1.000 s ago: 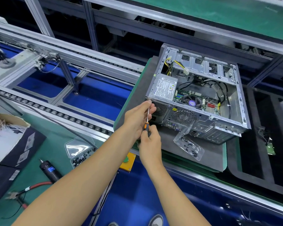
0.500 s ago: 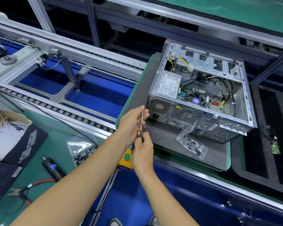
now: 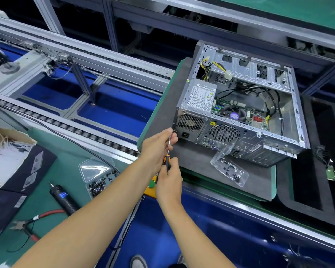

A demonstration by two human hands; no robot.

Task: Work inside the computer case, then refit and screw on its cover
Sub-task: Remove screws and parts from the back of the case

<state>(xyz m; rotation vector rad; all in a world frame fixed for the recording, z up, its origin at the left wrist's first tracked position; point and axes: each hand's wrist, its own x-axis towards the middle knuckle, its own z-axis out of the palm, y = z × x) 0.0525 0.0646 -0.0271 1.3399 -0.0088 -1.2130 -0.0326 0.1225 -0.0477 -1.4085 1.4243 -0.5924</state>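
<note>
The open computer case lies on its side on a dark mat, its cover off and the motherboard, fan and cables exposed. My right hand grips the orange-and-black handle of a screwdriver. My left hand pinches its metal shaft near the tip, which points at the lower left corner of the case's rear panel. A clear plastic bag of dark screws lies on the mat in front of the case. No cover panel is in sight.
On the green bench at left lie a clear tray of screws, an electric screwdriver, red-handled pliers and a cardboard box. A roller conveyor runs behind. A black foam tray sits at right. A yellow button box is below my hands.
My hands and the screwdriver have drawn slightly down and left of the case's rear corner; the tip now sits just off the panel's lower left edge. The camera view shifted.
</note>
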